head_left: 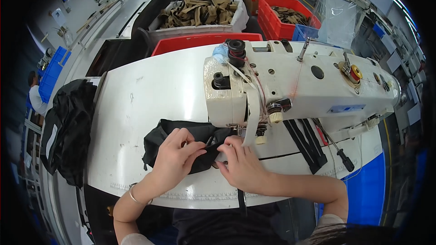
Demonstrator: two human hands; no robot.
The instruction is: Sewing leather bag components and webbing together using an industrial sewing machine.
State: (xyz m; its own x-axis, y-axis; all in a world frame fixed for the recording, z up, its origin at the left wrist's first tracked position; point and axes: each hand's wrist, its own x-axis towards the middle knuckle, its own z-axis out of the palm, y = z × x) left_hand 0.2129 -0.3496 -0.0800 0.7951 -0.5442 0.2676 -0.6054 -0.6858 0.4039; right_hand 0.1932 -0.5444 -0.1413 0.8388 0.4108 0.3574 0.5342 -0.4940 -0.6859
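A black fabric piece (159, 138) lies bunched on the white sewing table (150, 90), its right end by the needle area of a white sewing machine (290, 77). My left hand (176, 155) pinches the fabric's upper side, thumb and fingers pressed together. On the fabric's right edge, my right hand (239, 162) closes its fingertips, close to the presser foot. A small pale patch shows on the cloth between the two hands. The fabric under my fingers is partly hidden.
Black fabric (70, 131) is heaped at the table's left edge. Black straps (305, 145) and a screwdriver (343, 156) lie right, under the machine arm. Behind stand a white-lined bin (200, 29) of tan and black straps and a red crate (272, 22). A person (37, 95) is far left.
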